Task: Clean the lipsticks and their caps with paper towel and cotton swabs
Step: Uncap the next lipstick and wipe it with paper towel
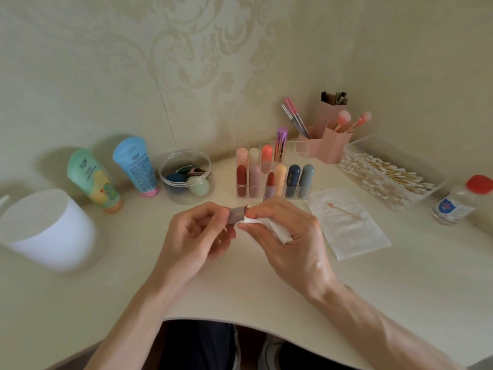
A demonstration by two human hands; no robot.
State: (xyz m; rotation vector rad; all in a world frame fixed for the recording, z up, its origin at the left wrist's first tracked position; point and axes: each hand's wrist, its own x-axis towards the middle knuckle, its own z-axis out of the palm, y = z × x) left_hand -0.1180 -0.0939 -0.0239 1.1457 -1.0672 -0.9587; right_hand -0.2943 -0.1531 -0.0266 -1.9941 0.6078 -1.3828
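Observation:
My left hand (198, 233) pinches a mauve lipstick cap (237, 215) above the middle of the table. My right hand (288, 236) grips a folded white paper towel piece (269, 225) and presses it against the cap's open end. Just behind the hands stands an uncapped red lipstick (270, 184) in front of a clear organizer (274, 173) that holds several capped lipsticks. A used cotton swab (345, 209) with a pinkish tip lies on a flat paper towel sheet (349, 231) to the right.
A clear box of cotton swabs (386, 173) and a red-capped bottle (461, 200) stand at the right. Pink brush holders (328, 137) stand at the back. A sponge jar (186, 174), two tubes (93, 180) and a white bin (48, 231) are on the left.

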